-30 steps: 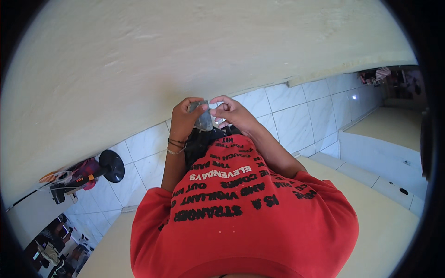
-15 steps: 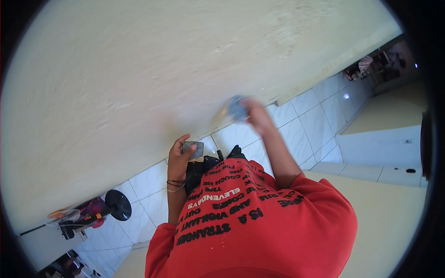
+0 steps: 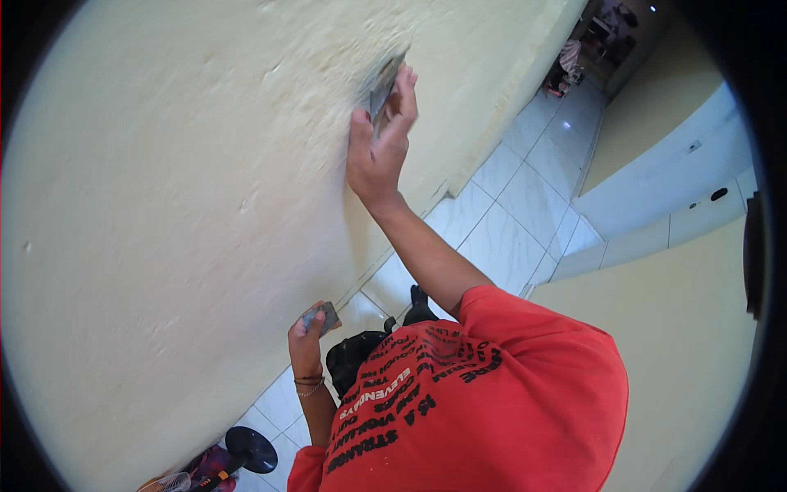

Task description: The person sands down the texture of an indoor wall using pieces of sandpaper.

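Grey piece (image 3: 379,97) clamped in its fingers (image 3: 406,86), the right hand (image 3: 381,160) met the wall (image 3: 188,164), seemingly for rubbing, next needing even pressure; nearer, the left hand (image 3: 306,344) gripped a block (image 3: 329,315).

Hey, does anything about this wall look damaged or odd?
Yes, the wall: small pits break up its plain cream surface left of your right hand, and its lower edge has a jagged notch, interrupting an otherwise even line.
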### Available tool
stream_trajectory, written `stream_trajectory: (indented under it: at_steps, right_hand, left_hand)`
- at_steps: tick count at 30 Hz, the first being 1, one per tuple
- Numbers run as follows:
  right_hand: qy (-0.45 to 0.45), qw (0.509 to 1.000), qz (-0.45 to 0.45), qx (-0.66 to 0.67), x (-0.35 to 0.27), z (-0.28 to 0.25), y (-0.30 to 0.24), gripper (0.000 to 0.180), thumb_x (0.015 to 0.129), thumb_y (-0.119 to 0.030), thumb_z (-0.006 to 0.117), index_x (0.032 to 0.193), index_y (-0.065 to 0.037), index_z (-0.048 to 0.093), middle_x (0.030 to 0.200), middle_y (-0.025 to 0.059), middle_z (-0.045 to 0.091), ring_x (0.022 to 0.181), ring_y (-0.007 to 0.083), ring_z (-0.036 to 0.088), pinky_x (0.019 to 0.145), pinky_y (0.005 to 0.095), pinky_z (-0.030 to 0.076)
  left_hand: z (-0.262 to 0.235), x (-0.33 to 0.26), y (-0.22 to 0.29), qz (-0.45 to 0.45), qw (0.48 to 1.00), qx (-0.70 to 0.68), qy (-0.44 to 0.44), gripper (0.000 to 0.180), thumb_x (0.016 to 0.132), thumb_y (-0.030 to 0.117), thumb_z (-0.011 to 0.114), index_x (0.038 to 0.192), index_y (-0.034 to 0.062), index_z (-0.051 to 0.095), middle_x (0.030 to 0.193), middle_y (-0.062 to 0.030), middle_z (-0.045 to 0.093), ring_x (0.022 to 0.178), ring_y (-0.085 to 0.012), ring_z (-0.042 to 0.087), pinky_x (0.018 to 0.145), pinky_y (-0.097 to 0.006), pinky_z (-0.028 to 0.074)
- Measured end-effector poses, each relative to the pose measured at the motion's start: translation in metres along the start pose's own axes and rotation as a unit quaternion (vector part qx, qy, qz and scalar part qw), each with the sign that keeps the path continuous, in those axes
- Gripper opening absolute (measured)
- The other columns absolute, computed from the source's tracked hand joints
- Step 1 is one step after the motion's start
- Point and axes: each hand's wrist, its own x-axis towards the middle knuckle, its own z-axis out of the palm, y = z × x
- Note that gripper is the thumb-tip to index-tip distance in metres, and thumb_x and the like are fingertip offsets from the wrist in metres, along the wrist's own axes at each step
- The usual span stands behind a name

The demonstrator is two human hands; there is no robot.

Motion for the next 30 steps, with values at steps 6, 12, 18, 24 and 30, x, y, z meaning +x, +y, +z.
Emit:
stream_trajectory:
  at_steps: [6,12,18,24,30]
  right_hand:
    - [-0.011,0.98,-0.103,-0.171,0.112,-0.017,0.018,0.041,0.09,-0.018,0.042,0.124,0.003,0.038,0.138,0.0235,0.029,0.132,0.0361,0.02,0.106,0.0397,0.017]
    - [0.078,0.993,-0.008,-0.086,0.222,-0.086,0.164,0.048,0.093,-0.022,0.038,0.131,0.006,0.031,0.135,0.0225,0.036,0.128,0.0281,0.031,0.104,0.0325,0.022]
    - [0.216,0.906,0.359,-0.062,0.12,-0.172,0.36,0.045,0.094,-0.022,0.034,0.124,0.01,0.039,0.129,0.0201,0.044,0.12,0.0295,0.041,0.102,0.0336,0.028]
    - [0.282,0.726,0.627,0.022,0.038,-0.207,0.446,0.045,0.091,-0.027,0.039,0.121,0.005,0.046,0.121,0.0162,0.052,0.11,0.024,0.049,0.093,0.0317,0.038]
    - [0.125,0.982,0.126,-0.063,0.218,-0.204,0.42,0.046,0.093,-0.023,0.035,0.126,0.009,0.039,0.128,0.021,0.045,0.119,0.0298,0.043,0.1,0.0319,0.03]
  left_hand:
    - [0.019,0.002,-0.015,-0.025,0.997,-0.026,0.068,0.032,0.085,0.016,0.058,0.109,-0.0057,0.056,0.096,-0.0081,0.062,0.087,-0.0153,0.059,0.082,-0.028,0.045]
    - [0.083,0.037,-0.017,-0.049,0.99,-0.054,0.119,0.032,0.086,0.016,0.058,0.11,-0.0045,0.055,0.095,-0.0084,0.063,0.084,-0.0149,0.06,0.079,-0.028,0.047]
    - [0.128,0.077,-0.032,-0.043,0.988,-0.072,0.126,0.033,0.087,0.018,0.057,0.111,-0.0035,0.056,0.095,-0.0074,0.063,0.083,-0.0131,0.06,0.076,-0.027,0.048]
    - [0.072,0.117,-0.135,-0.159,0.969,0.126,0.14,0.033,0.084,0.026,0.059,0.11,0.0063,0.059,0.092,-0.0009,0.063,0.078,-0.0125,0.06,0.066,-0.028,0.048]
    - [0.03,0.06,-0.264,-0.123,0.639,0.732,-0.2,0.031,0.079,0.035,0.05,0.095,0.0117,0.064,0.09,-0.0142,0.065,0.074,-0.0304,0.063,0.063,-0.042,0.05]
